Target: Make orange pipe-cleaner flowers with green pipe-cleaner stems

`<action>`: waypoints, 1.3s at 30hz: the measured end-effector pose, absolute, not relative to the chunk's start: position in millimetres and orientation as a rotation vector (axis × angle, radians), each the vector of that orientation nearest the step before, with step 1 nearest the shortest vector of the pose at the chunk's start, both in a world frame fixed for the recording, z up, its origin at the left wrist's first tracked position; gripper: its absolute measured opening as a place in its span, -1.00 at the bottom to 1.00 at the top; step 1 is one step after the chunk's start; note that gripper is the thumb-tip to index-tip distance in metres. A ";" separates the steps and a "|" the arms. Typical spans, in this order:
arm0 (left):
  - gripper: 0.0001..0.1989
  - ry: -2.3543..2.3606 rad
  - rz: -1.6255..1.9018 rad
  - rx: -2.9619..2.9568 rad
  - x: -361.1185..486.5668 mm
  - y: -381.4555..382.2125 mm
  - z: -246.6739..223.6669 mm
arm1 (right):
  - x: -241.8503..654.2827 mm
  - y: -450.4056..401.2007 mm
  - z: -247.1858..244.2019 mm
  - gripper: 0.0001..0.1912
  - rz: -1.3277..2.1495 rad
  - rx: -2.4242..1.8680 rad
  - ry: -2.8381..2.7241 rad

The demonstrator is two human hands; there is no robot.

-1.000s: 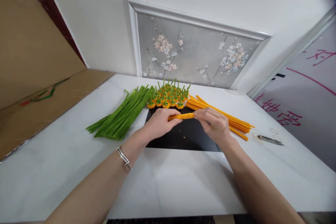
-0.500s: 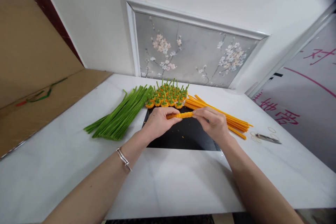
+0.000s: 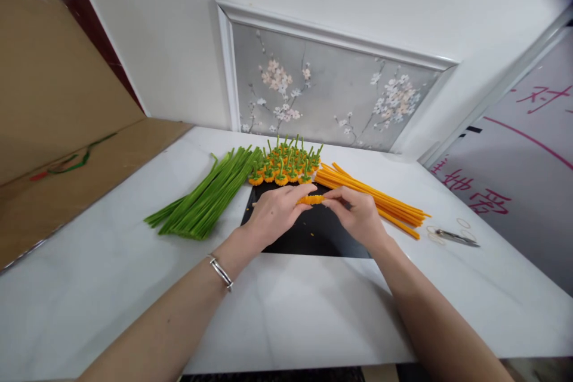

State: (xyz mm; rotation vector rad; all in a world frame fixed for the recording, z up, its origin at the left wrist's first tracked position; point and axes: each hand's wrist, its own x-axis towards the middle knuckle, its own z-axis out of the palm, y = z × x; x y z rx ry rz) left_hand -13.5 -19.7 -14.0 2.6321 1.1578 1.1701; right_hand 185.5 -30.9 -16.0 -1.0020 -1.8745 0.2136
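Between my two hands stretches a short, coiled orange pipe cleaner (image 3: 313, 199), held over the black mat (image 3: 308, 239). My left hand (image 3: 276, 213) pinches its left part with thumb and fingers, hiding that end. The right end is gripped by the fingertips of my right hand (image 3: 354, 213). Just beyond my hands stand several small orange pumpkin shapes (image 3: 281, 178) with green stems, packed close together. A bundle of straight orange pipe cleaners (image 3: 394, 206) lies beside my right hand. Green pipe cleaners (image 3: 203, 203) lie in a thick bundle to the left.
Scissors (image 3: 456, 237) lie on the right of the white marble-look table (image 3: 277, 316), near some thin loops (image 3: 464, 223). Cardboard (image 3: 89, 173) borders the left side. A wall with a framed blossom picture (image 3: 331, 83) rises behind, and a board with pink writing (image 3: 528, 149) stands at right.
My hands have come closer together, and less of the coiled orange piece shows between them. My left hand has shifted right and turned slightly.
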 end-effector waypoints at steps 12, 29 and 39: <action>-0.83 1.255 0.695 2.686 -7.9 -28.8 -0.7 | 178.4 -37.1 -15.5 -0.85 0.454 -1.008 -1.920; -0.73 1.264 0.696 2.609 -22.5 -18.4 -3.5 | 196.6 -24.4 -15.2 -0.88 0.344 -1.083 -1.937; -0.76 1.169 0.710 2.538 -20.9 -18.2 -2.4 | 207.1 -15.7 -20.3 -0.82 0.108 -1.033 -2.122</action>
